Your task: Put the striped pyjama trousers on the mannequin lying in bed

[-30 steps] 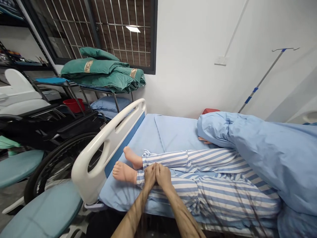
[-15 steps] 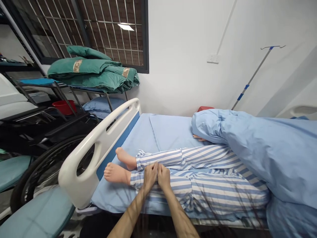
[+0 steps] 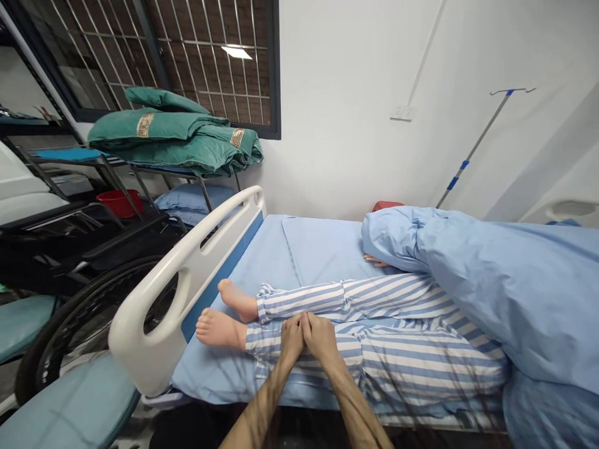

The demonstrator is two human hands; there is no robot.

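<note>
L hand [image 3: 292,338] & R hand [image 3: 320,335] are curled into rounded fists, side by side on wrinkly striped trousers [image 3: 402,354]; can't tell if gripping. Smooth bare feet [image 3: 219,329] lie nr curved white footboard [image 3: 133,355].

We're looking at a wide lane over the smooth light-blue cloth sheet [image 3: 322,240], beyond the blue-and-white striped cloth trousers [image 3: 407,358]. Left, past the bare upturned feet [image 3: 219,327], the curved white plastic footboard [image 3: 152,349] walls us off! Right, a bulky pale-blue cloth quilt [image 3: 472,268] blocks us. Our bare left hand [image 3: 292,337] and bare right hand [image 3: 321,333] touch, sealing the middle.
</note>
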